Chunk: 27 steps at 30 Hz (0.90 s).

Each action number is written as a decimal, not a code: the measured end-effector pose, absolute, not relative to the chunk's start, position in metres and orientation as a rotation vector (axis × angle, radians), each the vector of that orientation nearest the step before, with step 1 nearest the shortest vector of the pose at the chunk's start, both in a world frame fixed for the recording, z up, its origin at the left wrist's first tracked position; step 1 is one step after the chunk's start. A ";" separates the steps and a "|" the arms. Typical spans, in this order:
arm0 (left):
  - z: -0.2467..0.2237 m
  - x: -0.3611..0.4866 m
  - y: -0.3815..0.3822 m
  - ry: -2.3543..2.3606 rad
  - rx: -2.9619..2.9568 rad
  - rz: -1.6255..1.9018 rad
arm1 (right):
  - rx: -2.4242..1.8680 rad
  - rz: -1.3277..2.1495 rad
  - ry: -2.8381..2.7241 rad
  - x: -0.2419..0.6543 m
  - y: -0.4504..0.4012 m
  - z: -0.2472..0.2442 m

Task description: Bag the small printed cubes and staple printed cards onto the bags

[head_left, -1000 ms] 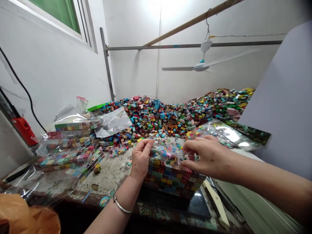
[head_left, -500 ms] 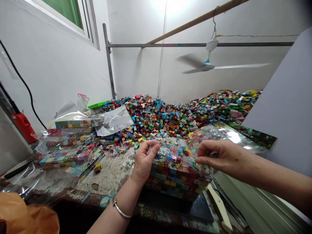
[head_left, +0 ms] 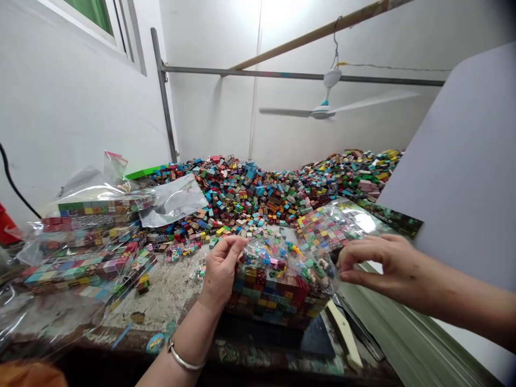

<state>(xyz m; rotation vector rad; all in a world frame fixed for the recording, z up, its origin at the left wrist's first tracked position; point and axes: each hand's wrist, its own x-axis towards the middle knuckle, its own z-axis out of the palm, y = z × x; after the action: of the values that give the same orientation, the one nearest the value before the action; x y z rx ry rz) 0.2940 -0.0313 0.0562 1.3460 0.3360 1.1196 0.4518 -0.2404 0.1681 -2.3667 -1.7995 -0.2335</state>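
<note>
Near the front edge of the worktable (head_left: 169, 285) stands a block of many-coloured cubes (head_left: 270, 295). Clear plastic bags with small bright pieces (head_left: 278, 255) lie on top of it. My left hand (head_left: 221, 269) is at the block's upper left corner, thumb and forefinger pinched on the edge of the clear plastic. At the right end of the block my right hand (head_left: 374, 263) has its fingers curled, with thumb and forefinger close together at the clear plastic; its fingertips are partly blurred.
Loose coloured cubes (head_left: 262, 193) are heaped along the wall. Plastic-wrapped cube blocks (head_left: 80, 269) are stacked at the left. A cream-handled tool (head_left: 344, 333) lies at the front right, below a flat wrapped cube sheet (head_left: 322, 228). A fan (head_left: 322, 112) hangs above.
The view has shifted, so the scene sits further left. My right hand has moved right, away from my left hand, and more of the bagged pieces on the block shows.
</note>
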 end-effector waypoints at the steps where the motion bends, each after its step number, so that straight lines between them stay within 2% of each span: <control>1: 0.057 0.294 -0.032 0.334 1.341 1.125 | -2.378 -0.208 -1.812 0.451 -0.242 0.166; 8: 0.056 0.288 -0.033 0.341 1.394 1.154 | -2.388 -0.472 -1.951 0.460 -0.252 0.158; 15: 0.057 0.286 -0.036 0.357 1.428 1.181 | -2.307 -0.524 -1.856 0.447 -0.246 0.166; 27: 0.058 0.288 -0.038 0.333 1.413 1.248 | -2.324 0.034 -1.944 0.410 -0.205 0.157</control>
<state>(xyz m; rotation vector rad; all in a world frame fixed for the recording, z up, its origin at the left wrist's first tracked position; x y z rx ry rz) 0.2876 -0.0377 0.0582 1.4127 0.3333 1.2475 0.4102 -0.2048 0.1566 -2.3244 -1.9438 0.0340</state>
